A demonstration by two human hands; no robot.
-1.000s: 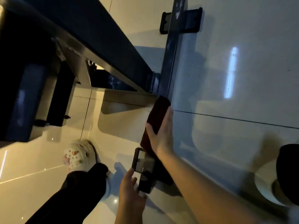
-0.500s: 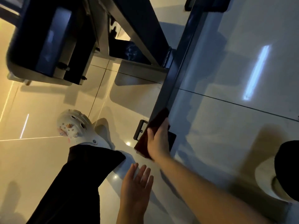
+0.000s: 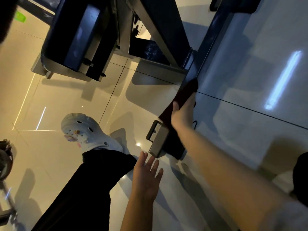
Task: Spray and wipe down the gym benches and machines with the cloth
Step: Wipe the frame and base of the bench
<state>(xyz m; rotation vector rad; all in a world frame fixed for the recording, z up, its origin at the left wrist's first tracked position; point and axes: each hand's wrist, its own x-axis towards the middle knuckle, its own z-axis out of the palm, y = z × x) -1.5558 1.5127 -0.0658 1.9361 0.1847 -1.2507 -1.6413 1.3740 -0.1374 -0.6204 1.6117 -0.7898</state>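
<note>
Under the right hand (image 3: 182, 114) lies the cloth (image 3: 184, 95) — fingers pressed flat — left hand (image 3: 146, 179) spread.

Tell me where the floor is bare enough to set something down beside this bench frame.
Bare tile lies right of the frame rail, past the right hand pressing the cloth. Another bare patch lies between the white shoe and the bench pad. It is crowded near the rail's end foot, where the open left hand hovers.
</note>
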